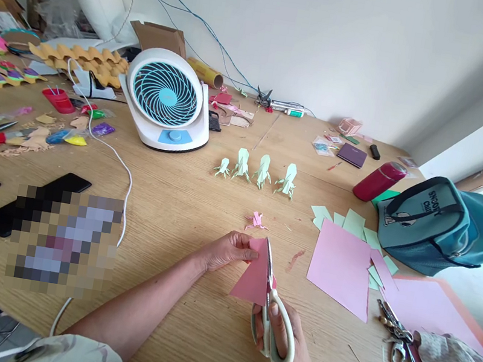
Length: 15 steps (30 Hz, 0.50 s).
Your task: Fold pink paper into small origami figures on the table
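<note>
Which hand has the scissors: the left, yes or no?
No: the right hand grips the scissors, while the left hand pinches the pink paper at the blades.

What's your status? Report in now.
Left fingers pinching pink paper. Right fingers holding white-handled scissors, blades at paper. Pink origami figure just beyond blades, not blocking.
</note>
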{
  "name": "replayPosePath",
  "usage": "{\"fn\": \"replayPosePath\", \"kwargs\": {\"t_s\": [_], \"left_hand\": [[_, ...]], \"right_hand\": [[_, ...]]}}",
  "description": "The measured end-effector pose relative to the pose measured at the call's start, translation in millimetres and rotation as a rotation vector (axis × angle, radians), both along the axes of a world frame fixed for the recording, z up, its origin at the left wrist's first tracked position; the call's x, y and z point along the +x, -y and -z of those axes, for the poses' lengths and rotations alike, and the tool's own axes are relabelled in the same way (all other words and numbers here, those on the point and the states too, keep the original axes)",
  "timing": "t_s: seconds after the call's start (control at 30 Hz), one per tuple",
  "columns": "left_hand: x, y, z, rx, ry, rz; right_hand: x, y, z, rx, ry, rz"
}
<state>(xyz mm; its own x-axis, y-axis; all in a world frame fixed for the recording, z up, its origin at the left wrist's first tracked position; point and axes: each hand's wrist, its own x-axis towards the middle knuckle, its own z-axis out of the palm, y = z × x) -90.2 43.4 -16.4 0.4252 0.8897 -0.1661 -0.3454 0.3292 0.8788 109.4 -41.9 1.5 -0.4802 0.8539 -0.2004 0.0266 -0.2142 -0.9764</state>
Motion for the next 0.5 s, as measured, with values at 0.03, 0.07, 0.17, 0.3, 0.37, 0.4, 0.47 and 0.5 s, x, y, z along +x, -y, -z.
{"fn": "replayPosePath", "kwargs": {"t_s": [0.03, 0.07, 0.17, 0.3, 0.37, 0.4, 0.47, 0.5], "left_hand": [[-0.1, 0.0, 0.1, 0.005, 0.000, 0.003], [-0.1, 0.1, 0.0, 0.010, 0.000, 0.005], [-0.1, 0.8, -0.3, 0.018, -0.001, 0.010], [-0.3, 0.9, 1.0, 0.012, 0.000, 0.010], [-0.5, 0.5, 2.1, 0.006, 0.000, 0.012], [-0.6, 0.3, 2.6, 0.002, 0.000, 0.013], [-0.7, 0.0, 2.9, -0.007, 0.004, 0.014], [-0.7, -0.1, 2.7, -0.013, 0.007, 0.013]], "right_hand": [[0.2, 0.1, 1.6, -0.001, -0.003, 0.007], [0.4, 0.1, 3.1, -0.001, -0.003, 0.015], [0.4, -0.3, 5.9, 0.000, 0.010, 0.030], [0.1, -1.4, 4.3, 0.009, 0.008, 0.035], [0.6, -1.9, 1.9, 0.028, -0.009, 0.032], [1.2, -2.0, 0.7, 0.031, -0.022, 0.032], [3.4, -2.3, -0.9, 0.011, -0.052, 0.046], [5.0, -2.6, -1.2, -0.006, -0.071, 0.060]]}}
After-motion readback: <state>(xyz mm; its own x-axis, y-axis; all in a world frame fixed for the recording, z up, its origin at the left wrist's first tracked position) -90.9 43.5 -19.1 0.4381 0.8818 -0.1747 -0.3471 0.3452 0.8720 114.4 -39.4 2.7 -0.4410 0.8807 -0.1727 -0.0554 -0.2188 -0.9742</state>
